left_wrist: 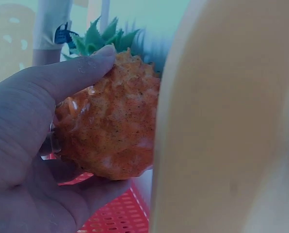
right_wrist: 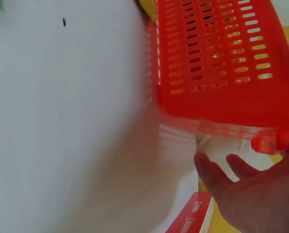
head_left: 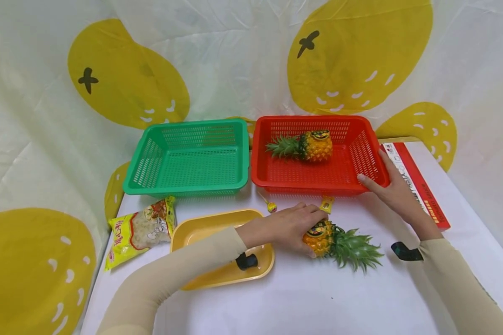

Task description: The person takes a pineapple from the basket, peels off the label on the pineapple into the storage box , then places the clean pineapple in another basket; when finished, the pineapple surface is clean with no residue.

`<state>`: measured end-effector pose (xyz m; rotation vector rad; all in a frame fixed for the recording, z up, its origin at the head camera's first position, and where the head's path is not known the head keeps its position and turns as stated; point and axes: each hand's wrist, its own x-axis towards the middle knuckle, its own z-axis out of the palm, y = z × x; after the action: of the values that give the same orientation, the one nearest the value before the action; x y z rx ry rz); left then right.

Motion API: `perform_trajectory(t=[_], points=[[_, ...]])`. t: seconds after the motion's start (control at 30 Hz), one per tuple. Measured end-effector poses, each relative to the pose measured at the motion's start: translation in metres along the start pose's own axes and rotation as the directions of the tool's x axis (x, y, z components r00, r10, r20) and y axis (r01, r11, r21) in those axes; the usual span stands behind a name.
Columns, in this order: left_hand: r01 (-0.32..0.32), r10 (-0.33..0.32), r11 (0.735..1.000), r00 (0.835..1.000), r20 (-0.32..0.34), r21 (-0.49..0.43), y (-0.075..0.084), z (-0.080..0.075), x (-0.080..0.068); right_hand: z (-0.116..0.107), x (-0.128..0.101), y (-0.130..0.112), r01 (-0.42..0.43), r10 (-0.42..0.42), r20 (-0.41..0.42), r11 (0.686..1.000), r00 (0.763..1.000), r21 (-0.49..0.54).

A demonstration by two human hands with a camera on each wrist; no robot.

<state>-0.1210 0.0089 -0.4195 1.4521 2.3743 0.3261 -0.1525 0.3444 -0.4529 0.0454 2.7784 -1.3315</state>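
My left hand [head_left: 291, 228] grips the base of a small pineapple [head_left: 328, 246] low over the table, its leafy crown pointing right. In the left wrist view, the thumb lies along the top of the fruit [left_wrist: 115, 111] and the fingers curl underneath. The right hand [head_left: 396, 193] touches the right front corner of a red basket [head_left: 308, 187], thumb over the rim and fingers along the outside. Two straight fingers [right_wrist: 212, 177] hang apart from the basket wall in the right wrist view. Inside that basket lies another pineapple [head_left: 317, 148], crown to the left.
Left of the red basket stands a green basket [head_left: 184, 190]. A yellow tray [head_left: 218, 218] sits under the left forearm, beside a yellow snack bag [head_left: 151, 225]. A lollipop [head_left: 271, 206] and a yellow wrapped candy [head_left: 327, 204] lie before the red basket. At right is a red-white box [head_left: 423, 186].
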Motion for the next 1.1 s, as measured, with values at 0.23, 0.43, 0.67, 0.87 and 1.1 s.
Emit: perform_trajectory(t=[0.23,0.43,0.67,0.87,1.1], points=[[0.031,-0.031,0.999,0.999,0.008,-0.015,0.000,0.004,-0.002,0.008,-0.005,-0.006,0.055,-0.054,-0.099,0.999,0.994,0.004],[0.051,-0.050,0.998,0.999,0.014,-0.043,0.003,0.008,-0.003,0.007,-0.018,-0.034,0.060,-0.086,-0.296,0.994,0.951,-0.095],[0.049,-0.049,0.997,0.999,-0.008,-0.066,0.000,0.007,0.001,0.003,-0.042,-0.075,0.139,-0.169,-0.343,0.984,0.924,-0.112],[0.052,-0.053,0.994,0.998,-0.014,-0.093,-0.003,0.010,0.003,0.016,-0.066,-0.096,0.220,-0.244,-0.292,0.969,0.925,-0.112],[0.075,-0.077,0.991,0.997,-0.015,-0.112,-0.005,0.009,0.000,0.032,-0.080,-0.100,0.366,-0.384,-0.200,0.923,0.901,-0.123]])
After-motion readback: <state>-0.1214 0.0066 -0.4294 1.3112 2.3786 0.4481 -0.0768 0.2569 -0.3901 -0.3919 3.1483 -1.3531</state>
